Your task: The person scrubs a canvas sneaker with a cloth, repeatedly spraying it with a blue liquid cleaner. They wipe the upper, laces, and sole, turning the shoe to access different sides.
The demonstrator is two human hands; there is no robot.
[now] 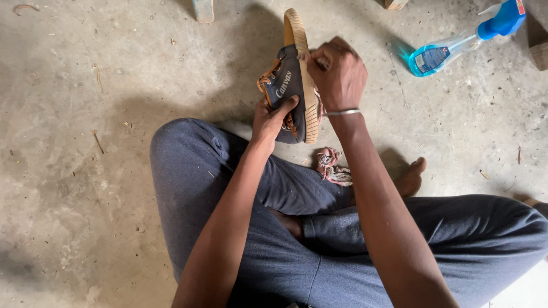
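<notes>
A dark blue canvas shoe with orange laces and a tan rubber sole is held on its side above the concrete floor. My left hand grips it from below, thumb across the upper. My right hand, a metal bangle on its wrist, is closed into a fist pressed against the sole's edge; what it holds is hidden, though a bit of cloth shows under it.
A crumpled pink and grey rag lies on the floor by my crossed legs in grey trousers. A blue spray bottle lies at the upper right. Wooden blocks sit at the top edge.
</notes>
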